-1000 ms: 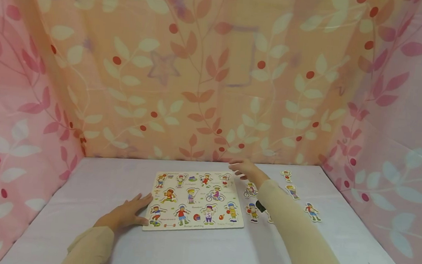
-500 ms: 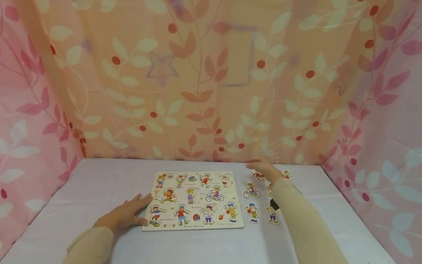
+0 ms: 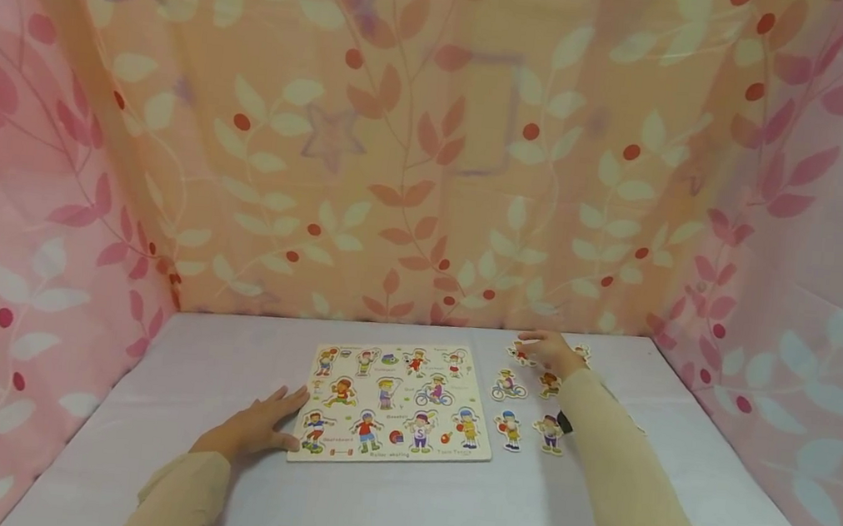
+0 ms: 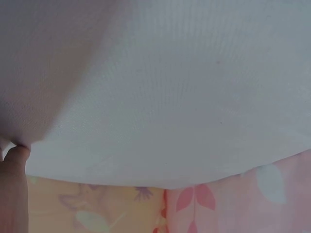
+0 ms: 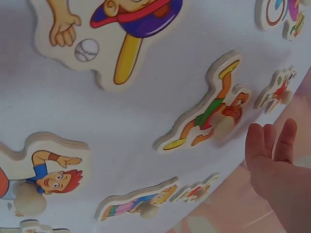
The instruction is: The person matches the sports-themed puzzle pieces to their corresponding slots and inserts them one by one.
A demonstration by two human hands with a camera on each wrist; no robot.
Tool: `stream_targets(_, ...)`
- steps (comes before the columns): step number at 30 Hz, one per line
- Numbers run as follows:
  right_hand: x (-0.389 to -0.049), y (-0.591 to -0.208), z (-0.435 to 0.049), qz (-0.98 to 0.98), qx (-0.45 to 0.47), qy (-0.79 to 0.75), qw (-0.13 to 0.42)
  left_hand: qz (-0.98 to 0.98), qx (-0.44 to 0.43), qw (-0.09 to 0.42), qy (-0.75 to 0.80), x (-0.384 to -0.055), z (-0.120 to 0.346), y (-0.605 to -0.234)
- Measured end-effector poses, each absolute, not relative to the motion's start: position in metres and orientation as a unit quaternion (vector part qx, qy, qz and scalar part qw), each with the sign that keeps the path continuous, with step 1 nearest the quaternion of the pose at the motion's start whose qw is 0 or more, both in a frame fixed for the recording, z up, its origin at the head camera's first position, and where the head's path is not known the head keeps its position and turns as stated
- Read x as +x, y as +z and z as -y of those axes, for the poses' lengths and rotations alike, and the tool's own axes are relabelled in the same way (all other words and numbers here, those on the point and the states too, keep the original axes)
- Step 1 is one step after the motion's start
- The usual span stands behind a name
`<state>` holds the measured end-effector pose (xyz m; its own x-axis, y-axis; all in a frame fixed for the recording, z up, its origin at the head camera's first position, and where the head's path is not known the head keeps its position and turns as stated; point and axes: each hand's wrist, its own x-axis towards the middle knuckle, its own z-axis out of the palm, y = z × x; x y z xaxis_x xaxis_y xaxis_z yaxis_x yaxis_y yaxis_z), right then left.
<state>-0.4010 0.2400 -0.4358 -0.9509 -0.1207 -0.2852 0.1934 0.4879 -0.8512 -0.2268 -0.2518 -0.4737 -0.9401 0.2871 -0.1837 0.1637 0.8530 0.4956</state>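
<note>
At far right, my loose, empty right hand (image 3: 555, 352) hovers by the footballer (image 5: 279, 90); I'd pinch its knob (image 5: 286, 97) squarely, relaxed left hand (image 3: 257, 426) against the board (image 3: 362, 381).

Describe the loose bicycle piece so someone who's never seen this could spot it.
On the white table, find the puzzle board. Just right of it lies a column of three loose pieces; the bicycle piece is the middle one. Unlike its neighbours, it shows a rider on a bicycle.
</note>
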Motion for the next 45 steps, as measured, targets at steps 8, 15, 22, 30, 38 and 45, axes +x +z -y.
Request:
stream_targets(8,-0.402,-0.448,-0.246,-0.841,0.06,-0.517,0.144,-0.953,0.12,0.134,0.244,-0.224,0.25,-0.473)
stream_targets(15,-0.411,-0.456,-0.256,-0.849,0.1,-0.485,0.184,-0.952,0.13,0.126,0.246,-0.224,0.248,-0.471)
stream_targets(22,-0.42,-0.453,-0.255,-0.855,0.102,-0.468,0.196,-0.95,0.132,0.125,0.254,-0.225,0.254,-0.474)
stream_targets(30,-0.429,-0.459,-0.248,-0.855,0.093,-0.478,0.178,-0.951,0.133,0.126,0.249,-0.225,0.257,-0.474)
stream_targets(38,-0.43,-0.458,-0.244,-0.876,0.111,-0.439,0.169,-0.949,0.135,0.127,0.255,-0.224,0.252,-0.471)
stream_targets(45,-0.439,-0.459,-0.244,-0.888,0.115,-0.408,0.18,-0.951,0.137,0.122,0.25,-0.227,0.251,-0.475)
